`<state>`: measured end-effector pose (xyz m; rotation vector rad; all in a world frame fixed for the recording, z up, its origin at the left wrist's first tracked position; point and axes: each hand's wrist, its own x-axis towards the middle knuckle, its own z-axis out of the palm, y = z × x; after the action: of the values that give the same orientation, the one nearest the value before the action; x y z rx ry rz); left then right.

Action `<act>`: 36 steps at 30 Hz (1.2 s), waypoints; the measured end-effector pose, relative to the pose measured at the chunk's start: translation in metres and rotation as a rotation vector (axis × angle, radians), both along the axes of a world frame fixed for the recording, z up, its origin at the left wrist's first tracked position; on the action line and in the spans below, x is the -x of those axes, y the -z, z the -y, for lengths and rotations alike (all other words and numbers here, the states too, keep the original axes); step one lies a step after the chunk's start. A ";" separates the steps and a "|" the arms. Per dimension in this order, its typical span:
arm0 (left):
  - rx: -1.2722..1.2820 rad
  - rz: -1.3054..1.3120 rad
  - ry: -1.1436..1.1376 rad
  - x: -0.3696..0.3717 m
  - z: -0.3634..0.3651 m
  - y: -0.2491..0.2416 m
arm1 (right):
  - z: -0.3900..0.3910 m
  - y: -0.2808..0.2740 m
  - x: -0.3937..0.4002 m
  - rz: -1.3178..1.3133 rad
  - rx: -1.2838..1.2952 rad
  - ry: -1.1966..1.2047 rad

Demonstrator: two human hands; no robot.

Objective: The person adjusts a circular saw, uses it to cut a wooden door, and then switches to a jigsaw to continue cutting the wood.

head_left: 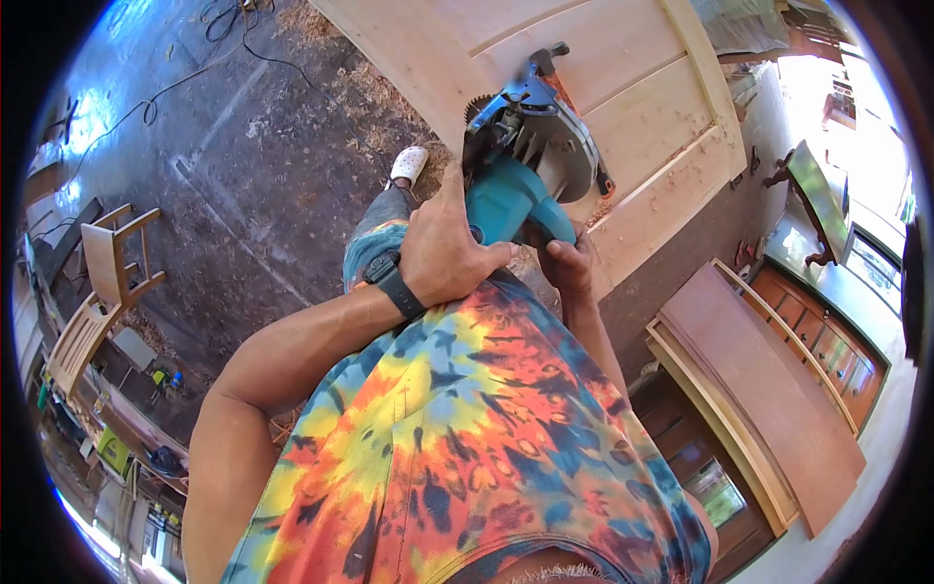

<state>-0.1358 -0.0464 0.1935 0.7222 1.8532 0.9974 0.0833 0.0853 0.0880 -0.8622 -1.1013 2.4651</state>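
Observation:
A teal circular saw (508, 200) is held in front of my waist, over the edge of a pale wooden panel door (647, 92). Its toothed blade (477, 109) shows at the upper left of the tool. My left hand (443, 243), with a dark watch at the wrist, grips the saw's left side; the index finger points forward and the thumb lies across the near end. On the right, my right hand (569, 265) closes around the saw's rear handle, its fingers partly hidden. Beyond the saw, a hammer (553, 51) with an orange grip lies on the door.
Wood shavings and a black cord (146, 105) lie on the dark floor (233, 165). A wooden chair (107, 282) stands at left. Reddish boards (754, 389) lean at lower right, and a green-topped piece of furniture (819, 200) stands at right.

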 end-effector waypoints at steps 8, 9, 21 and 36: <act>-0.015 -0.048 -0.014 -0.007 0.001 -0.004 | -0.003 -0.005 0.005 -0.054 0.024 -0.002; -0.006 -0.035 -0.007 -0.008 0.000 -0.005 | -0.004 -0.007 0.005 -0.054 0.022 0.001; -0.007 -0.141 0.083 -0.015 -0.003 0.000 | -0.001 -0.007 -0.010 -0.002 0.012 -0.021; -0.013 -0.237 0.168 -0.014 -0.006 0.006 | 0.008 0.011 -0.013 -0.067 0.060 0.090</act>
<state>-0.1219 -0.0409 0.1879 1.0230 1.9507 0.8453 0.0963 0.0771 0.0770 -0.8213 -0.9492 2.4458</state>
